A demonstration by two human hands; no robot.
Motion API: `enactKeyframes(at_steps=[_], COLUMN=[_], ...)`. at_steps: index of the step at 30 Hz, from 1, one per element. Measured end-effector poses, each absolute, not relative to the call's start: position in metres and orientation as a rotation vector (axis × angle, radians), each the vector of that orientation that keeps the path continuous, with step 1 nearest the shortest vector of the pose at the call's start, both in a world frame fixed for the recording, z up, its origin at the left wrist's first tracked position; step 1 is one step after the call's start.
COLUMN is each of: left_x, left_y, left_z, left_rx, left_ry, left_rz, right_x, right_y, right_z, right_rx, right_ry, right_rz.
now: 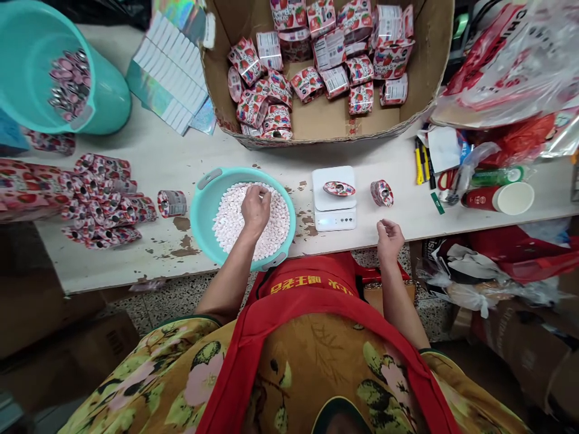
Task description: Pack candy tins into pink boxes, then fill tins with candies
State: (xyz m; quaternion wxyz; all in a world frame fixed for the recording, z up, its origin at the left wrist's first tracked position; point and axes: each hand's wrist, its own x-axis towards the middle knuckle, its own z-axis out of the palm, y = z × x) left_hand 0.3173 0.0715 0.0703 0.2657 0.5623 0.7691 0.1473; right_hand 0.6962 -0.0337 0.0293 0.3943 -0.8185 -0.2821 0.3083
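My left hand (pixel 256 209) is over a turquoise basin (pixel 198 211) filled with small pale pink-white candies (pixel 226 217). Its fingers are drawn together at the surface; whatever they pinch, if anything, is hidden. Close to the table's front edge, my right hand (pixel 389 238) has curled fingers, with nothing visible in them. Just beyond it stands a strawberry-printed wrapper tube (pixel 382 193) with its opening showing. Between the hands, a white digital scale (pixel 335 218) carries another printed wrapper (pixel 339 189), upright with an oval opening.
A carton (pixel 316 123) at the back holds several strawberry-printed packs. Wrapper tubes (pixel 106 205) are piled on the left, with a single one (pixel 172 204) beside the basin. Behind them is a turquoise bucket (pixel 111 90). Cutters (pixel 422 161) and a paper cup (pixel 511 199) lie right.
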Motion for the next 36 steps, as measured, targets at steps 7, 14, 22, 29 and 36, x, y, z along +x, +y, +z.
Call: enactKeyframes(at_steps=[7,14,22,29,36], left_x=[0.303,0.279,0.287,0.419,0.485], left_y=[0.039,0.037,0.057,0.111,0.136], left_z=[0.065,0.067,0.095,0.115,0.097], left_rx=[1.554,0.693,0.357,1.307,1.877], left_ry=[1.781,1.706,1.367,1.396,1.497], left_rz=[-0.025,0.614,0.741,0.398,-0.136], right_x=[0.69,0.683,0.69,0.699,0.715], right_y=[-0.023,-0.015,-0.022,-0.03,-0.04], right_z=[0.026,0.024,0.024,0.019,0.019], right_rx=[-2.033,-2.007,-1.996,-1.986,-2.002], right_ry=[-0.762,-0.785,-0.74,-0.667,-0.585], right_rz=[0.841,0.876,0.856,0.851,0.828])
